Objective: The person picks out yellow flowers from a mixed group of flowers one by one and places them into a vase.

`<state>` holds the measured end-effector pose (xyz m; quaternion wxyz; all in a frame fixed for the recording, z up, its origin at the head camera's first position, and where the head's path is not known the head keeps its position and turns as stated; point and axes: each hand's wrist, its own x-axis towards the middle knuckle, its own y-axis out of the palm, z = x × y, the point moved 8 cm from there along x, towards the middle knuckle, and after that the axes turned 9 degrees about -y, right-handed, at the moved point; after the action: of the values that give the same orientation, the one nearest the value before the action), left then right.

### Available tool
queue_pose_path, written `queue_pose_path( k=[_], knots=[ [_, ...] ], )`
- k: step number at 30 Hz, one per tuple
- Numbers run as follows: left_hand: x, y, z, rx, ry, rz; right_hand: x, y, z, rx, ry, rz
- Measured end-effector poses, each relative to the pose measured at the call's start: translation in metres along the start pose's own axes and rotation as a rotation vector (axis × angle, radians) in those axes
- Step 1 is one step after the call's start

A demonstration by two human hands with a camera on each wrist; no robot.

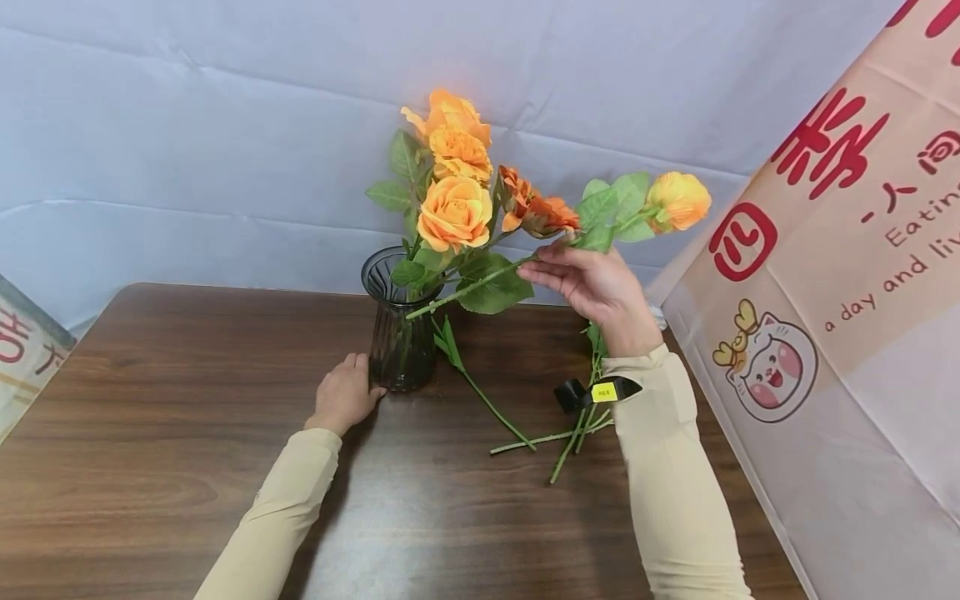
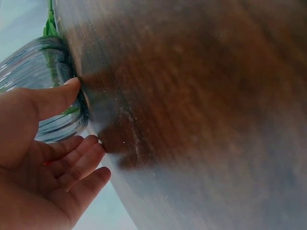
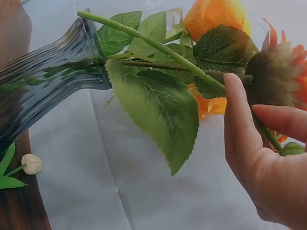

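A dark, ribbed glass vase stands upright on the table, holding several orange flowers and leaves. At its base is my left hand, thumb and fingers on either side of the glass, as the left wrist view shows. My right hand pinches the green stem of a yellow-orange rose between thumb and fingers. This rose lies tilted, its bloom to the right and its cut end just outside the vase's rim. A dark orange flower hangs out of the vase close behind my fingers.
Right of the vase, a loose stem with narrow leaves lies on the brown wooden table. Several more stems lie crossed under my right forearm. A white tulip head shows in the right wrist view. Pale cloth hangs behind.
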<state>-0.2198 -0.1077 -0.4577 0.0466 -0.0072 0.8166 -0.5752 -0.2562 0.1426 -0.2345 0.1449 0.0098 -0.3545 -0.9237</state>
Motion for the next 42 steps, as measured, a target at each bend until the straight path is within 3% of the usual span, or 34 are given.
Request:
queue_pose_path(
  k=[10, 17, 29, 42],
  knots=[
    [0.0, -0.001, 0.0, -0.005, 0.014, -0.037, 0.007, 0.009, 0.004, 0.0, -0.014, 0.001],
    [0.0, -0.001, 0.0, -0.002, 0.01, -0.021, 0.01, 0.006, 0.001, -0.017, -0.022, -0.031],
    [0.0, -0.001, 0.0, 0.002, 0.0, -0.011, 0.013, 0.008, -0.007, -0.04, -0.032, -0.016],
    [0.002, 0.002, 0.001, 0.013, 0.005, 0.005, 0.015, 0.005, -0.017, -0.14, -0.02, 0.008]
  ],
)
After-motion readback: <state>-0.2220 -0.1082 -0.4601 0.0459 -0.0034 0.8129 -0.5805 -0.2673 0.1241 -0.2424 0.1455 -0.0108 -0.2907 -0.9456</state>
